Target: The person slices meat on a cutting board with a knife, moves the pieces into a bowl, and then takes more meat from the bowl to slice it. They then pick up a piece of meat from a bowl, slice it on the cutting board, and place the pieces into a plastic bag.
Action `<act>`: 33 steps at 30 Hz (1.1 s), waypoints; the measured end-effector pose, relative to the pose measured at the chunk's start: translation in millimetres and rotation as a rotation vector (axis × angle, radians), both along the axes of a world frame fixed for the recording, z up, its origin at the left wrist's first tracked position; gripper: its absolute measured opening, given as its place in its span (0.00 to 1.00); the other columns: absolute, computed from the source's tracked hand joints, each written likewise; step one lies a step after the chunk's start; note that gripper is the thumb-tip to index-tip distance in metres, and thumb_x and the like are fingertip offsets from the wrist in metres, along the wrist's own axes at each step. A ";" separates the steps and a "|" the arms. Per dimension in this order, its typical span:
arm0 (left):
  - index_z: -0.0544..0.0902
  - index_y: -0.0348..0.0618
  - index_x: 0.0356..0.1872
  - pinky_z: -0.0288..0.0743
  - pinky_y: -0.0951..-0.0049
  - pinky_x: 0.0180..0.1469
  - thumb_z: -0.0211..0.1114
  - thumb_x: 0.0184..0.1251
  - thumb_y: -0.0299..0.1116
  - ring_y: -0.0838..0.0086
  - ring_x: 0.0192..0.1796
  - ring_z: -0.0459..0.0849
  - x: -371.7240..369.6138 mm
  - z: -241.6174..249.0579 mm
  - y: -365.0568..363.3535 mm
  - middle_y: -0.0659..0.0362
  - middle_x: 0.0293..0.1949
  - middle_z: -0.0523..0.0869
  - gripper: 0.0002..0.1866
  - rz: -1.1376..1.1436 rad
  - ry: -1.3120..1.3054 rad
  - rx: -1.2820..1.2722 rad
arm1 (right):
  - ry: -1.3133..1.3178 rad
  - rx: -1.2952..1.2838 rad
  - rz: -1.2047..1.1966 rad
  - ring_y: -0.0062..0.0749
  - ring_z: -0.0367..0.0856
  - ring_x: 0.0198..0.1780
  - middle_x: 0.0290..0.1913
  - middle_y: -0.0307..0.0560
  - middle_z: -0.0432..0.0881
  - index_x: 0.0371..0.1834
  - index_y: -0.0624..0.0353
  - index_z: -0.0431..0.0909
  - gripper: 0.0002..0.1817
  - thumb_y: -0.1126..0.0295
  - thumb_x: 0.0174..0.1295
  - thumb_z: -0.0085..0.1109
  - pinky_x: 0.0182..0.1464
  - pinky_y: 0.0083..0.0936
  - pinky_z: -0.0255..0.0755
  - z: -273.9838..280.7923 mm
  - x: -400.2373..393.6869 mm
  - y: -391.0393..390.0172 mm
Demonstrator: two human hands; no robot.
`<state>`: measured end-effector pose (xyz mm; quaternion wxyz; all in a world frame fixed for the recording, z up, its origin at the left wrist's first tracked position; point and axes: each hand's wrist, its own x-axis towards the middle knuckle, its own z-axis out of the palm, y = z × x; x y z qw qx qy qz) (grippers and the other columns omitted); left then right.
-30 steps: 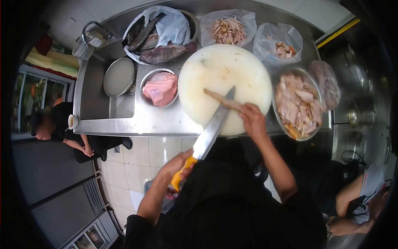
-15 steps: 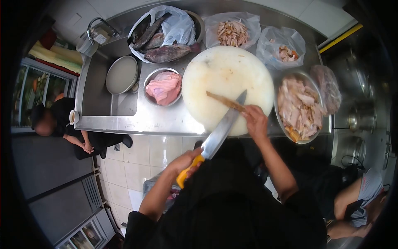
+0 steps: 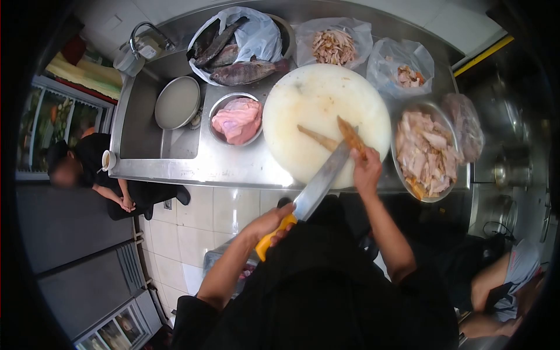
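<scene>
My left hand [image 3: 272, 226] is closed around the yellow handle of a large knife [image 3: 322, 182], whose blade reaches up over the round white cutting board [image 3: 291, 105]. Brown strips of meat lie by the blade; one strip [image 3: 315, 136] rests flat on the board, left of the blade. Another brown piece [image 3: 350, 135] is pinched in the fingers of my right hand [image 3: 367, 167], tilted up beside the blade's tip. To the right of the board is an oval metal tray [image 3: 453, 129] of sliced meat [image 3: 427, 151].
Raw pink meat [image 3: 237, 121] fills a metal bowl left of the board. Behind stand bagged fish [image 3: 245, 73] and two bags of cut meat [image 3: 333, 46], [image 3: 408, 76]. A sink [image 3: 137, 125] holds a round pan [image 3: 177, 102]. A person [image 3: 96, 169] sits at left; another person's arm [image 3: 489, 280] shows lower right.
My right hand has lifted a brown piece, now tilted upward, while another strip stays on the board. The knife has shifted slightly, its tip lower. The whole view has moved a little.
</scene>
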<state>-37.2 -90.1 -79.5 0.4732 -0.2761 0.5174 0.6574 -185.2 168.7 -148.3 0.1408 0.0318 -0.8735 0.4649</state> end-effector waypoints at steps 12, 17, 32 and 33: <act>0.79 0.35 0.26 0.74 0.66 0.26 0.45 0.82 0.64 0.67 0.17 0.78 14.3 46.4 -6.1 0.56 0.16 0.77 0.39 -0.169 0.201 -0.344 | -0.188 0.184 -0.206 0.43 0.81 0.39 0.33 0.51 0.84 0.44 0.66 0.85 0.14 0.63 0.68 0.69 0.47 0.38 0.75 8.0 -52.5 39.3; 0.85 0.29 0.37 0.76 0.52 0.47 0.45 0.84 0.60 0.41 0.38 0.85 31.5 54.6 -15.1 0.37 0.28 0.85 0.38 -0.052 0.457 -0.700 | 0.315 0.486 -0.088 0.57 0.75 0.58 0.55 0.59 0.80 0.58 0.60 0.81 0.23 0.67 0.60 0.72 0.59 0.46 0.71 51.6 -25.8 9.2; 0.80 0.31 0.30 0.74 0.38 0.41 0.50 0.85 0.50 0.27 0.36 0.81 36.2 70.4 37.7 0.29 0.26 0.82 0.30 -0.101 0.568 -1.054 | 0.019 0.108 0.280 0.57 0.80 0.43 0.37 0.58 0.83 0.43 0.64 0.82 0.06 0.75 0.66 0.64 0.47 0.47 0.75 19.3 20.2 -18.4; 0.80 0.30 0.30 0.74 0.38 0.41 0.50 0.85 0.50 0.27 0.36 0.81 36.2 68.9 40.3 0.29 0.26 0.82 0.30 -0.116 0.559 -1.074 | 0.028 0.116 0.287 0.57 0.81 0.42 0.37 0.59 0.82 0.44 0.64 0.82 0.06 0.75 0.66 0.64 0.47 0.46 0.75 18.9 19.6 -17.5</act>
